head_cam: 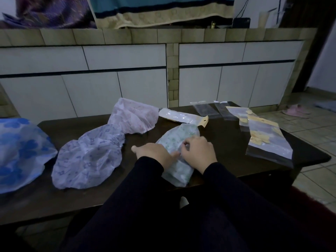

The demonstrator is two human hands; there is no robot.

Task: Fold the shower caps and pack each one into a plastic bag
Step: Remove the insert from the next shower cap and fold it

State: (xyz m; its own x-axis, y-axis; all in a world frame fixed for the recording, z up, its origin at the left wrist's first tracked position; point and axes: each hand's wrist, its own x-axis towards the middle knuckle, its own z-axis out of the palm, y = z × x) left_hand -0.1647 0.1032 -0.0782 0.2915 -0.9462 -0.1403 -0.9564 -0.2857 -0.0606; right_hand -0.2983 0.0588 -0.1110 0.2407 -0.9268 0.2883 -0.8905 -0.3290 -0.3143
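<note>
One packed bag [182, 116] lies upper centre of the table [236, 142], so the job looks barely begun. At centre frame the green cap [175, 142] is mid-fold: the left hand [154, 151] presses it flat, fingers straight, while the right hand [198, 150] pinches its film with curled fingers. The purple cap [87, 157], pink cap [132, 117] and blue cap [20, 151] at left lie unfolded; empty bags [269, 139] wait at right.

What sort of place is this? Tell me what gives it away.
Most likely a room in a home, not a workshop. A low dark table serves as the workbench, the floor is tiled with pink slippers left on it, and a cloth-draped tiled counter stands behind.
</note>
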